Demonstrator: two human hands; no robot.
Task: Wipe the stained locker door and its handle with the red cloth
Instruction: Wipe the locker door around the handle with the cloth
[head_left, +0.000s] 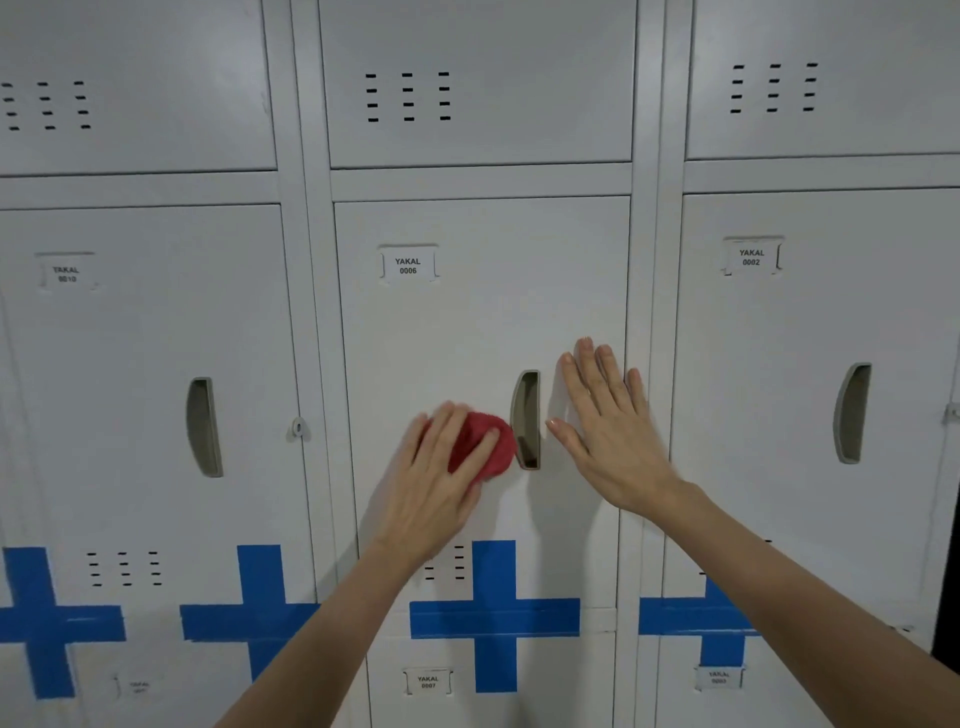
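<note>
The white locker door (467, 332) labelled YAKAL 0006 fills the middle of the head view. Its recessed grey handle (527, 421) sits at the door's right side. My left hand (441, 467) presses the bunched red cloth (485, 441) flat against the door, just left of the handle, with the fingers spread over the cloth. My right hand (608, 421) lies flat with straight fingers on the door's right edge, just right of the handle. No stain stands out on the door surface.
Neighbouring lockers stand at the left (140, 364) and right (821, 338), each with its own handle. Vented upper doors (478, 83) sit above. Blue tape crosses (493, 616) mark the lower parts of the doors. A small lock hasp (298, 427) juts out left of the door.
</note>
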